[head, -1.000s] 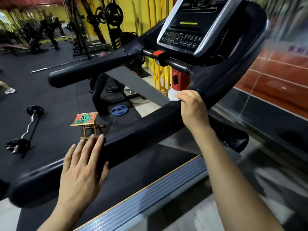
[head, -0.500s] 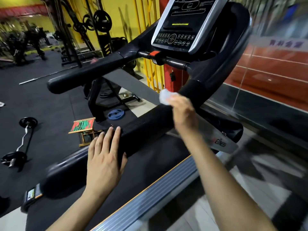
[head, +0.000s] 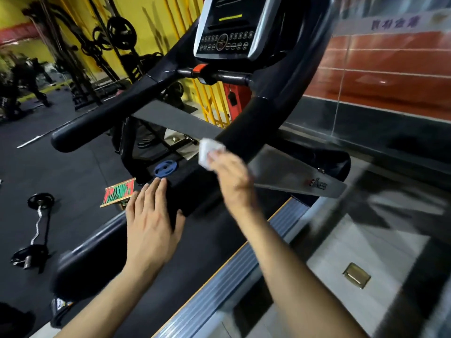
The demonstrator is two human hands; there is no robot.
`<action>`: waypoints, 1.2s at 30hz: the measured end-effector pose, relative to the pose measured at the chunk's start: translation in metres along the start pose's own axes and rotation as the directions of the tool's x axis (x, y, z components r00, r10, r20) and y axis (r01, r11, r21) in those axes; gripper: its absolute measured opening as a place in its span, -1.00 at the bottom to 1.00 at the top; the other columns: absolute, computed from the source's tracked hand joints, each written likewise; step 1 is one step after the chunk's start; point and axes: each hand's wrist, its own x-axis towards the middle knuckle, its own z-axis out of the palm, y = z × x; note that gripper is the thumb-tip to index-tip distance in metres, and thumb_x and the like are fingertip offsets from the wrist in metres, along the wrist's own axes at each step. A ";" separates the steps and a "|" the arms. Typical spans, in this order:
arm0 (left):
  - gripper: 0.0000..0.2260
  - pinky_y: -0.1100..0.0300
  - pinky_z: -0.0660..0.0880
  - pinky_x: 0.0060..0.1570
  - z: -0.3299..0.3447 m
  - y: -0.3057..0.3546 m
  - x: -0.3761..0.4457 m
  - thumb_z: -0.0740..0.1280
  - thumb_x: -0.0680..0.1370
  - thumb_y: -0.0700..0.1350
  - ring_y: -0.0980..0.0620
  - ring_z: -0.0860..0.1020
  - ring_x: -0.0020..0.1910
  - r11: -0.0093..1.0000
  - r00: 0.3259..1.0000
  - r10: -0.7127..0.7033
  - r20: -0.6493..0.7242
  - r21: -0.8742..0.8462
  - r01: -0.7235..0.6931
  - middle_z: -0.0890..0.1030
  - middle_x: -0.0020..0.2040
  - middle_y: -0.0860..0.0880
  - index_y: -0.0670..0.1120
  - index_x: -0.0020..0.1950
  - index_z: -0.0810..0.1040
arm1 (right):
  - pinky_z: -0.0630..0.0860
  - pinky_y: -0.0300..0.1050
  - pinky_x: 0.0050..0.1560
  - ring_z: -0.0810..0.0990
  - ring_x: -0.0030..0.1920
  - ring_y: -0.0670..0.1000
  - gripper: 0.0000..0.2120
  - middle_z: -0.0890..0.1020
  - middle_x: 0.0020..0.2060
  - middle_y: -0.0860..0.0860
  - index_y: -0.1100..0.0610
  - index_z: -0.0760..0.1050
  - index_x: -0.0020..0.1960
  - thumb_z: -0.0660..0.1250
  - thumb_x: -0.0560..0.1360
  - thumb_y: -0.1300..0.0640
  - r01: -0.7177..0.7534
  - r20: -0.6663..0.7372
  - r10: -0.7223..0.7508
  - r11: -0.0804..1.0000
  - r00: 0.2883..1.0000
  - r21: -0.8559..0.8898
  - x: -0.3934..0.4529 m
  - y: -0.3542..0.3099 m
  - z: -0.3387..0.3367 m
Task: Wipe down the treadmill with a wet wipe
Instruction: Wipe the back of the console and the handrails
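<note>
Right hand (head: 231, 176) raised over the near handrail (head: 200, 181) of the treadmill (head: 300, 174), grip closed round a crumpled white wet wipe (head: 207, 152), which sticks out past the fingertips toward the upper left. Wipe held at the inner edge of that rail, just where the rail bends up toward the console (head: 227, 28) (blurred, so actual contact with the rail cannot be told). Left hand (head: 151, 220) laid flat on the same rail, lower down and nearer the camera, fingers straight and together, pointing up along the padding, thumb tucked against the rail's side; nothing held in its grip. Far handrail (head: 109, 118) stretching out to the left, well apart from both hands. Orange clip (head: 200, 68) on the crossbar just beneath the console. Grey side panel (head: 292, 176) with a small logo behind the right wrist. Ribbed metal side rail (head: 219, 272) with an orange edge running diagonally beneath the right forearm, dark belt (head: 185, 252) beside it.

On the black gym floor to the left: a curl bar with plates (head: 36, 230), a blue weight plate (head: 166, 168) just beyond the left fingertips, and a small wooden stool with a red and green top (head: 118, 192). Weight racks (head: 112, 45) against the yellow wall farther back.
</note>
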 end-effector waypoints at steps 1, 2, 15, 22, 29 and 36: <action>-0.36 -0.14 0.18 0.53 0.000 0.004 0.005 0.15 0.54 0.11 -0.23 0.36 0.48 0.999 0.999 0.033 0.007 -0.007 -0.033 0.40 0.51 -0.21 -0.21 0.54 0.32 | 0.38 -0.30 0.36 0.52 0.25 -0.29 -0.74 0.63 0.20 -0.02 0.17 0.62 0.25 0.30 0.62 0.15 -0.138 -0.057 0.140 0.990 0.989 0.029 0.018 0.014 -0.008; -0.36 -0.13 0.18 0.52 -0.001 0.008 0.010 0.15 0.54 0.11 -0.23 0.36 0.48 0.998 0.998 0.058 0.013 -0.012 -0.058 0.39 0.52 -0.20 -0.21 0.54 0.33 | 0.34 -0.34 0.36 0.46 0.24 -0.39 -0.71 0.61 0.22 -0.06 0.14 0.61 0.26 0.26 0.63 0.08 -0.216 -0.091 0.213 0.976 0.973 -0.022 0.036 0.025 -0.017; -0.35 -0.01 0.34 0.40 0.014 0.037 0.065 0.25 0.53 0.07 -0.16 0.43 0.41 0.986 0.985 0.164 0.044 0.011 -0.165 0.43 0.49 -0.12 -0.15 0.58 0.28 | 0.53 -0.08 0.06 0.50 -0.03 0.09 -0.70 0.51 0.06 -0.01 0.05 0.65 0.23 0.39 0.56 0.31 0.025 -0.075 -0.032 0.996 0.997 -0.091 -0.009 0.012 0.007; -0.35 -0.07 0.38 0.33 0.021 0.046 0.061 0.24 0.50 0.07 -0.22 0.47 0.34 0.994 0.997 0.075 0.000 0.076 -0.075 0.47 0.44 -0.16 -0.16 0.56 0.32 | 0.55 0.10 -0.05 0.58 -0.06 0.18 -0.71 0.64 -0.07 0.07 0.15 0.70 0.15 0.29 0.53 0.28 -0.446 -0.444 0.385 0.894 0.809 -0.039 0.089 0.115 -0.035; -0.35 -0.09 0.38 0.32 0.028 0.061 0.062 0.23 0.44 0.05 -0.21 0.50 0.31 0.997 0.996 -0.040 -0.075 0.059 0.044 0.51 0.40 -0.14 -0.13 0.52 0.37 | 0.49 -0.16 0.13 0.62 -0.03 0.05 -0.75 0.67 0.01 0.02 0.11 0.68 0.18 0.40 0.58 0.33 -0.120 -0.099 0.115 0.991 0.989 -0.055 -0.023 0.034 -0.013; -0.36 -0.10 0.38 0.33 0.030 0.064 0.062 0.23 0.45 0.06 -0.22 0.50 0.32 0.995 0.995 -0.060 -0.082 0.075 0.066 0.52 0.40 -0.15 -0.13 0.51 0.38 | 0.53 0.06 -0.01 0.56 -0.05 0.14 -0.78 0.57 -0.08 0.12 0.19 0.66 0.08 0.32 0.52 0.35 -0.379 -0.302 0.356 0.925 0.884 -0.022 0.068 0.115 -0.042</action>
